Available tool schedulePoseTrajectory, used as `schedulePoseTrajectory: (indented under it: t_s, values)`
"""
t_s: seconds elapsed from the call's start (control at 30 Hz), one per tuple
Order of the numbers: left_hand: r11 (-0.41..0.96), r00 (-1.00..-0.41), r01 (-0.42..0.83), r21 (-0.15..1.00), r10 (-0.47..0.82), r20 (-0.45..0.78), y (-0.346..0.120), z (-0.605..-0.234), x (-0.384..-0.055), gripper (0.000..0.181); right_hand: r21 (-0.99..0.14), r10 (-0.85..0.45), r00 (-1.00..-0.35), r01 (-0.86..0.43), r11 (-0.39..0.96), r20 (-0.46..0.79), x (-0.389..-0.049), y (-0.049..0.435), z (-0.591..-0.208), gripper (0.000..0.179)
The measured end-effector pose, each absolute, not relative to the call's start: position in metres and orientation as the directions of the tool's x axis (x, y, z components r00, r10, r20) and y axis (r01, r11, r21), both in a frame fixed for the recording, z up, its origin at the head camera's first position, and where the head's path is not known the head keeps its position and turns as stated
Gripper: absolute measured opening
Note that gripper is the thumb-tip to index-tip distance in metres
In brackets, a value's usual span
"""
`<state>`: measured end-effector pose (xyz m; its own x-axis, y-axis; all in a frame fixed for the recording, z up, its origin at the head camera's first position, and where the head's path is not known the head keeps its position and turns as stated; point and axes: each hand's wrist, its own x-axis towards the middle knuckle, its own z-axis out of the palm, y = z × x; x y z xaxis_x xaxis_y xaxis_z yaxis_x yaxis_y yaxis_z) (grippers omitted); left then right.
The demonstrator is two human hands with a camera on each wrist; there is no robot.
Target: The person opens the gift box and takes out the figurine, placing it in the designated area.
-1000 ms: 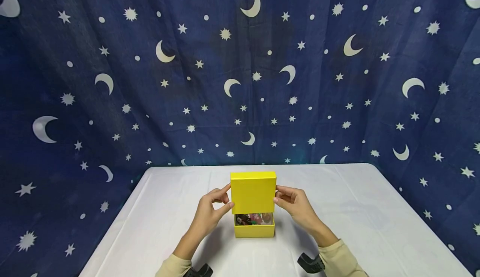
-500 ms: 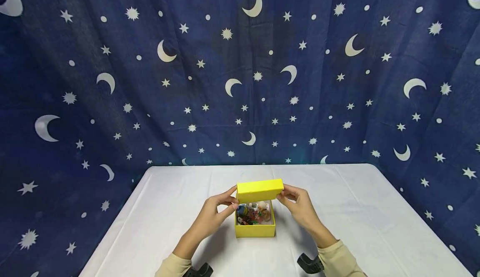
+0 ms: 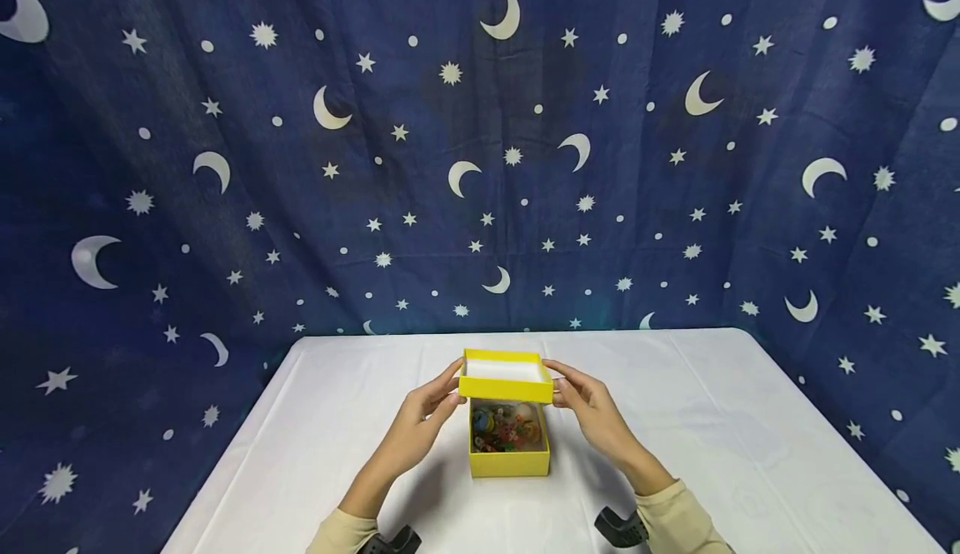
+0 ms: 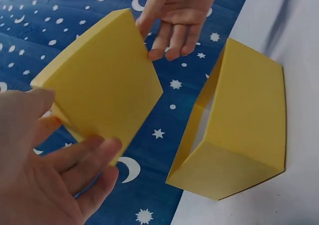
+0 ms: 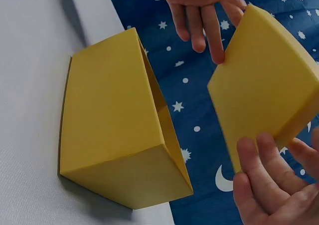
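Note:
Between both hands a yellow box lid is held in the air, its white inside facing up toward the head camera. My left hand pinches its left side between thumb and fingers. On the opposite side, the right hand grips it the same way. Below the lid, a yellow box stands on the table, filled with small colourful trinkets. Both wrist views look at the flat outer face of the lid from below, apart from the box, whose contents are hidden there.
A white cloth covers the table. Behind it hangs a dark blue curtain with moons and stars. Each wrist wears a black camera mount, such as the one on the right wrist.
The lid has turned over in both hands: first its yellow outer face stood toward the head camera, then it tipped flatter, and now its white inside shows. The box has stayed put.

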<state>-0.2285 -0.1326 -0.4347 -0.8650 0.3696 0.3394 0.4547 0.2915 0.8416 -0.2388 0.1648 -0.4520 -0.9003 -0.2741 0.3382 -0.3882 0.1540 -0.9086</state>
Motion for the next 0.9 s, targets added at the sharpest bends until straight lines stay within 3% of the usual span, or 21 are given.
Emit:
schedulePoseTrajectory:
  t_s: [0.2,0.43,0.73,0.9]
  values:
    - [0.239,-0.865,0.432,0.87,0.381,0.326,-0.1337,-0.4333,-0.2302,0.046,-0.936,-0.232,-0.937,-0.305,0.176,0.262,-0.2363,0.1622,-0.4478,0.044]
    - [0.225,-0.883,0.393,0.892,0.361,0.298,-0.1352,-0.4345,-0.2302,0.039,-0.936,-0.242,-0.938,-0.298,0.187,0.25,-0.2339,0.1609,-0.4473,0.04]
    - [0.241,-0.874,0.383,0.892,0.406,0.266,-0.1388,-0.435,-0.23,0.065,-0.959,-0.291,-0.935,-0.251,0.131,0.205,-0.2338,0.1608,-0.4494,0.052]
    - [0.231,-0.857,0.38,0.896,0.451,0.248,-0.1393,-0.4334,-0.2303,0.072,-0.967,-0.305,-0.933,-0.233,0.103,0.192,-0.2342,0.1603,-0.4488,0.059]
